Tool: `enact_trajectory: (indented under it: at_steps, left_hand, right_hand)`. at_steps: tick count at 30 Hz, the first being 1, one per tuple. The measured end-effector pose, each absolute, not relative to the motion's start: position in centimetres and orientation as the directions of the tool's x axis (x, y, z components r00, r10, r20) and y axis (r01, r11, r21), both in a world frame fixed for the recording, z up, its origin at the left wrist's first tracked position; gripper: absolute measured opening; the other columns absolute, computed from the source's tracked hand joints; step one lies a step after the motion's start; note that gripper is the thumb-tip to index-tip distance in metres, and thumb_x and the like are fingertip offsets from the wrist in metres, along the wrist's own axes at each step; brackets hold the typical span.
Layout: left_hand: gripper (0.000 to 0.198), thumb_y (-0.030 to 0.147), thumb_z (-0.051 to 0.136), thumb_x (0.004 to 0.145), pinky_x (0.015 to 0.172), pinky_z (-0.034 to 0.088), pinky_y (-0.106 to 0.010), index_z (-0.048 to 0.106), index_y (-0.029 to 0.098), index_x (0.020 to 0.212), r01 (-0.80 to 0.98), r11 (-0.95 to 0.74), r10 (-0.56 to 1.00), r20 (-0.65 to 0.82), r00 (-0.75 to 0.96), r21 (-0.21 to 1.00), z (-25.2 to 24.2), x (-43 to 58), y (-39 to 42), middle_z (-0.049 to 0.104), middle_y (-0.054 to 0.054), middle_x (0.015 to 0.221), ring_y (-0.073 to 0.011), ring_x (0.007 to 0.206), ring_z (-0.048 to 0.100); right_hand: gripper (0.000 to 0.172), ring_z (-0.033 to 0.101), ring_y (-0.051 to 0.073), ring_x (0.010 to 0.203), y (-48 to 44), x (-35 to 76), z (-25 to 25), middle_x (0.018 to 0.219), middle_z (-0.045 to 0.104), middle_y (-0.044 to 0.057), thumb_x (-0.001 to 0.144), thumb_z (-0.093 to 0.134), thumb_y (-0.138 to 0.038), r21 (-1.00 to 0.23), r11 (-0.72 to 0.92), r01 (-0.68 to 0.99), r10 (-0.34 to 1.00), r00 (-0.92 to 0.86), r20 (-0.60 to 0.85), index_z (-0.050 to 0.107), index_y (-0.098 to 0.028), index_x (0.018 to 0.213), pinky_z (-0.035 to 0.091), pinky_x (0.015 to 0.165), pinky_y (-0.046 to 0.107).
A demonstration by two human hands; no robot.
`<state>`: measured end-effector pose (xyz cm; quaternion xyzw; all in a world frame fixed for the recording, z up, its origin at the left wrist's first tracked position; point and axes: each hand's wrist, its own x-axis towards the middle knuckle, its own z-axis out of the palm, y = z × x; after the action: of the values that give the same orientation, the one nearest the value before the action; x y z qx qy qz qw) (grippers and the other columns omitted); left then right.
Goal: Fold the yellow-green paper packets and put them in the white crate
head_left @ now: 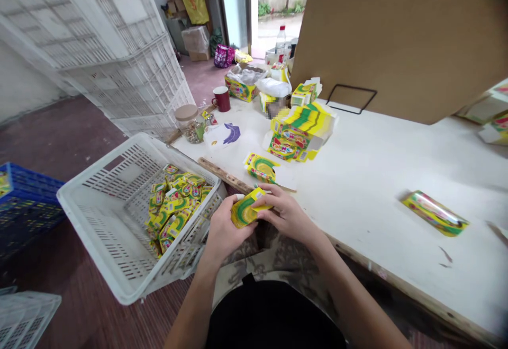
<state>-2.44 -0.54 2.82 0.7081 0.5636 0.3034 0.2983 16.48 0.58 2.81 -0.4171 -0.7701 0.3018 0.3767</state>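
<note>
Head view, single entry. Left hand (pixel 223 231): fingers curled closed around the near-left side of a small yellow-and-green carton (pixel 245 209), thumb on its face. Right hand (pixel 288 216): fingers bent, tips pinching the same carton at its far-right edge. The carton is held clear of the surface, just over the near edge of the white table (pixel 377 169), between the two hands. Left of the hands: a white plastic crate (pixel 107 216), tilted, holding a heap of like cartons (pixel 174 206) in its right part. On the table, just beyond the hands: a wooden stick (pixel 224 175) and one flattened carton (pixel 261 166). Farther: a stack of printed carton blanks (pixel 301 132), a red mug (pixel 221 98), a jar with a cork lid (pixel 190 123), and a plastic bottle (pixel 280 39). Right, well apart: a shiny wrapped packet (pixel 435 213). Far right: a large cardboard sheet (pixel 397 36) standing over the table. Left floor: a blue crate (pixel 24 200); behind it, stacked white crates (pixel 119 47).
</note>
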Motion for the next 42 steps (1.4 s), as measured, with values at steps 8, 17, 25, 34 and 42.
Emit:
enact_trajectory:
  at_steps: [8, 17, 25, 34, 42]
  left_hand:
    - [0.056, 0.035, 0.070, 0.070, 0.088, 0.051, -0.040, 0.048, 0.016, 0.118, 0.664, -0.222, 0.975, 0.161, 0.153, 0.714, 2.5, -2.1, -0.7, 0.063, -0.011, 0.109, -0.0256, 0.101, 0.062]
    - [0.054, 0.039, 0.072, 0.071, 0.087, 0.051, -0.040, 0.049, 0.019, 0.116, 0.564, -0.134, 0.989, 0.148, 0.020, 0.815, 1.7, -2.8, 0.0, 0.063, -0.008, 0.104, -0.0240, 0.095, 0.063]
    - [0.095, 0.040, 0.080, 0.062, 0.114, 0.028, -0.049, 0.028, 0.010, 0.137, 0.611, -0.110, 0.760, 0.462, -0.457, 0.784, 1.2, -6.9, 2.3, 0.035, -0.022, 0.141, -0.0317, 0.135, 0.033]
    - [0.063, 0.040, 0.072, 0.075, 0.102, 0.044, -0.043, 0.041, 0.022, 0.126, 0.093, -0.015, 0.992, 0.027, -0.126, 0.996, -1.2, -2.2, -0.3, 0.049, -0.014, 0.134, -0.0263, 0.127, 0.047]
    - [0.056, 0.045, 0.070, 0.077, 0.102, 0.043, -0.040, 0.045, 0.022, 0.122, -0.222, 0.054, 0.999, -0.053, 0.010, 0.973, -0.9, -0.6, 0.4, 0.054, -0.012, 0.130, -0.0238, 0.122, 0.052]
  right_hand:
    - [0.046, 0.036, 0.029, 0.139, -0.2, 15.8, 2.2, 0.150, 0.035, 0.018, 0.090, 0.054, -0.028, -0.819, 0.393, 0.417, 0.897, -0.371, 0.242, 0.050, -0.020, 0.135, 0.035, 0.110, 0.049]
    - [0.057, 0.050, 0.025, 0.126, 1.3, 14.8, 0.7, 0.139, 0.050, 0.015, 0.087, 0.059, -0.029, -0.840, 0.355, 0.410, 0.934, -0.194, 0.300, 0.039, -0.019, 0.140, 0.044, 0.103, 0.041]
    - [0.023, 0.055, 0.034, 0.100, 7.2, 17.0, -0.7, 0.102, 0.059, 0.018, 0.076, 0.069, -0.021, -0.621, -0.088, 0.779, 0.947, 0.259, 0.191, 0.064, -0.012, 0.096, 0.044, 0.087, 0.047]
    - [0.020, 0.058, 0.023, 0.079, 5.9, 16.6, -0.2, 0.087, 0.063, 0.007, 0.076, 0.061, -0.016, -0.643, -0.042, 0.765, 0.939, 0.249, 0.236, 0.048, -0.019, 0.092, 0.043, 0.071, 0.033]
    - [0.014, 0.062, 0.021, 0.071, 4.6, 17.7, 0.7, 0.079, 0.063, 0.003, 0.077, 0.057, -0.020, -0.733, 0.008, 0.680, 0.927, 0.270, 0.261, 0.044, -0.023, 0.082, 0.041, 0.066, 0.030]
